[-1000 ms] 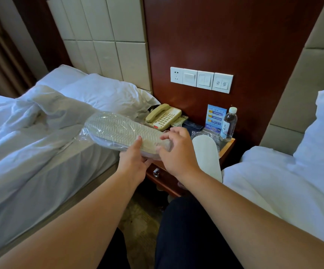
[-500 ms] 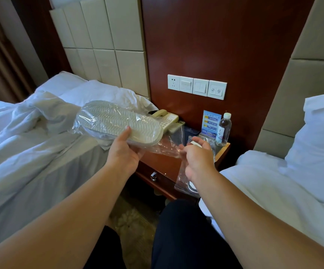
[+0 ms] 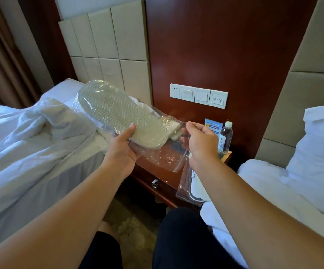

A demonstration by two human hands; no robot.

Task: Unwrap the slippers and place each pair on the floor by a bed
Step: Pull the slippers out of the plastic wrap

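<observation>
Step in hand: unwrap, pair no. 1. L hand (image 3: 121, 150) grips the slippers (image 3: 116, 115) through the plastic wrap (image 3: 161, 155), thumb on the ribbed sole, other fingers curled underneath. Pkg is held in the air, sole up, over the gap btw the left bed (image 3: 31, 152) and the nightstand (image 3: 157, 176), toe end toward the pillow. R hand (image 3: 202, 140) pinches the loose open end of the wrap, fingers curled on the film, just beside the heel. Slippers sit mostly inside the wrap. Can't tell if the heel is out of the mouth yet.

Second wrapped pair (image 3: 189, 188) hangs off the nightstand edge below the R forearm, neither hand on it.

Judgement: early in the task, placing not begun for this pair. Next move prob needs R hand to pull the film away from the heel while L holds the soles firm, or L to slide the pair out. Film is thin and clingy, so it may stretch or tear, and L's grip through the plastic may pin it. Then both slippers go down to the floor (image 3: 136, 220) by a bed.
</observation>
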